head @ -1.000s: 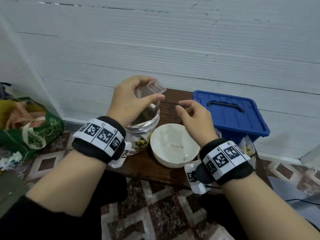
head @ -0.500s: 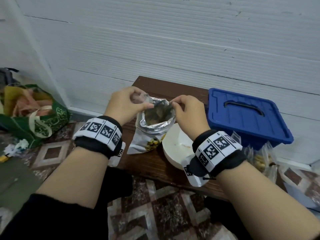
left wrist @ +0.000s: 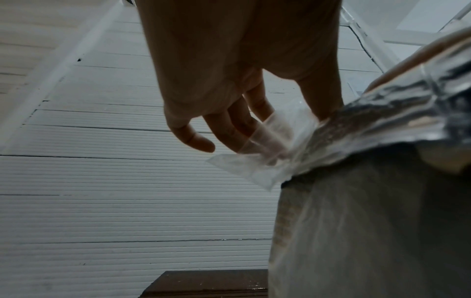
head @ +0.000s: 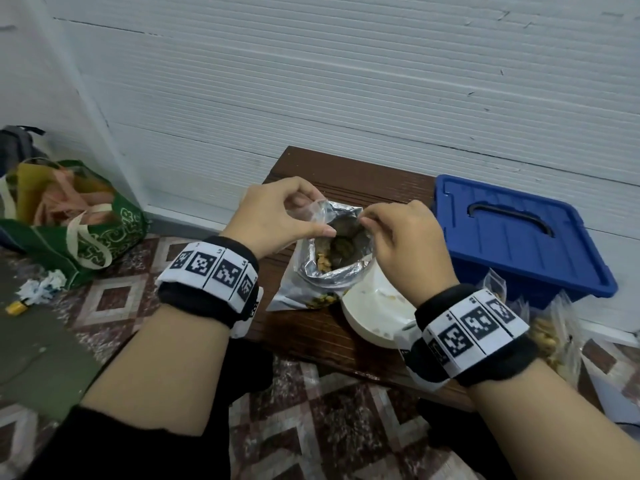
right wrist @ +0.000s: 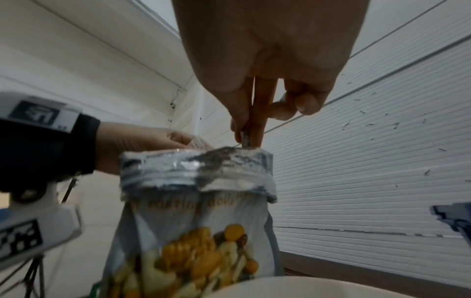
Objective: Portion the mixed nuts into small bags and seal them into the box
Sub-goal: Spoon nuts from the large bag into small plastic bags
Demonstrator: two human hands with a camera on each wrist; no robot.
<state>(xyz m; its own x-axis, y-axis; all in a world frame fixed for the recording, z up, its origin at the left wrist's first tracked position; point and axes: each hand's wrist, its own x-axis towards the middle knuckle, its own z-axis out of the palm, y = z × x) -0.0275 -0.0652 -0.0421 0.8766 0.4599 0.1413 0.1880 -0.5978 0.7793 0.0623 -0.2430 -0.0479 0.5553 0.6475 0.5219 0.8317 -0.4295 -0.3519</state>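
Observation:
An open foil bag of mixed nuts (head: 334, 271) stands on the brown table (head: 349, 178), nuts showing inside. My left hand (head: 320, 225) holds a small empty clear bag (head: 306, 209) at the foil bag's left rim. My right hand (head: 365, 220) pinches the right rim between thumb and forefinger. In the left wrist view, my left hand (left wrist: 288, 129) curls its fingers behind the clear bag (left wrist: 257, 167), beside the foil rim (left wrist: 387, 129). The right wrist view shows my right hand (right wrist: 246, 139) pinching the nut bag (right wrist: 198, 211). The blue box (head: 519, 237) sits at the right, lid on.
A white bowl (head: 372, 306) sits just in front of the nut bag, under my right wrist. Small clear bags filled with nuts (head: 550, 334) lie at the table's right end, before the box. A green tote bag (head: 76, 230) and paper scraps lie on the tiled floor, left.
My left hand has come down with the clear bag from above the nut bag to its rim. My right hand, free a second ago, now pinches the opposite rim.

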